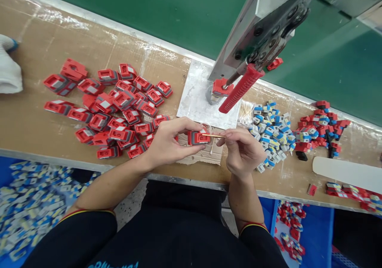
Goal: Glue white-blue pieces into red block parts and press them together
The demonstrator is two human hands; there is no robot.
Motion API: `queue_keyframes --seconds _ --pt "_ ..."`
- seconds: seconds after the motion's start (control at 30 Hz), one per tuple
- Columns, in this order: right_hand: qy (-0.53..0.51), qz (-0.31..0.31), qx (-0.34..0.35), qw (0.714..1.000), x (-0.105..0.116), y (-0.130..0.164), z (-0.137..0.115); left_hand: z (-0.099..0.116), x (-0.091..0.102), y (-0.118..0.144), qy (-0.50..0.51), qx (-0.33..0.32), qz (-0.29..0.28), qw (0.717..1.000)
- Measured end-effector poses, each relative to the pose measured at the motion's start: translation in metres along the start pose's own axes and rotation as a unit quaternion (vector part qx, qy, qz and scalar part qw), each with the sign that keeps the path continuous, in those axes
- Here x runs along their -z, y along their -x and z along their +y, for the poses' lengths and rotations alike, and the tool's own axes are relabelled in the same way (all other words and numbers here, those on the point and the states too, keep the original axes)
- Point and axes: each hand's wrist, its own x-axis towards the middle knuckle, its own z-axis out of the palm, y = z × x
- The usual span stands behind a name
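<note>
Red housings (113, 108) heaped on worktop (36, 124) at left; blue-white clips (270, 130) piled right; red-handled press lever (240, 89) above metal plate (195, 100).

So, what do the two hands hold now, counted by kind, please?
Red housing, in the left hand: 1
Thin wooden stick, in the right hand: 1
Total: 2

Bare bench shows along the near edge at lower left (26, 134) and around the white strip (347, 172) at right; the red housings (110, 108) crowd centre-left, the blue-white pieces (270, 132) sit right of centre, and the press handle (241, 89) overhangs the middle
</note>
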Motion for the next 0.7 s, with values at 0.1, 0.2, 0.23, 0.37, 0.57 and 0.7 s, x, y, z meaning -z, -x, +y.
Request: queue_keyframes --seconds 0.1,0.2,0.23,0.37,0.57,0.7 --pt "0.044 0.001 0.048 0.998 0.000 -0.002 0.000 0.000 0.000 0.000 0.003 0.012 0.000 1.000" --pt "0.083 -0.003 0.084 0.993 0.001 -0.004 -0.002 0.002 0.000 0.000 0.007 0.027 0.003 1.000" --pt "0.092 -0.005 0.093 0.991 0.001 -0.005 -0.003 0.002 -0.001 0.000 0.009 0.030 0.002 1.000" --pt "0.112 -0.016 0.116 0.987 0.002 -0.007 -0.005 0.004 -0.001 -0.001 0.012 0.025 0.006 1.000" --pt "0.104 -0.008 0.116 0.988 0.013 -0.008 -0.005 0.004 0.002 -0.004 -0.001 0.016 0.001 1.000" --pt "0.103 -0.044 0.083 0.990 0.034 -0.013 -0.002 0.003 0.003 -0.003 -0.029 0.007 0.011 0.999"
